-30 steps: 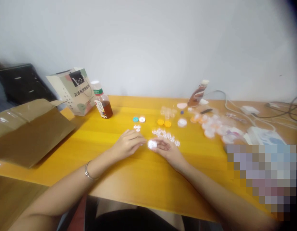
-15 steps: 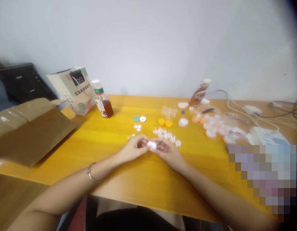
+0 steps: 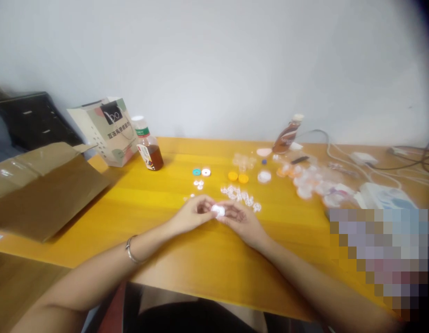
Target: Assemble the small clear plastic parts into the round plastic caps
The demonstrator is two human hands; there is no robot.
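**Hands closed in on the white cap**

Drawn together since a second ago — left hand and right hand now meeting, fingertips pinching the small white cap just above the yellow table. Fine fitting work, seemingly. Beyond — scattered white pieces, orange caps, tea bottle.

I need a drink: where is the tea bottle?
In the head view, the clear brown-tea plastic bottle stands far left on the yellow wooden table, right beside the printed paper gift bag.
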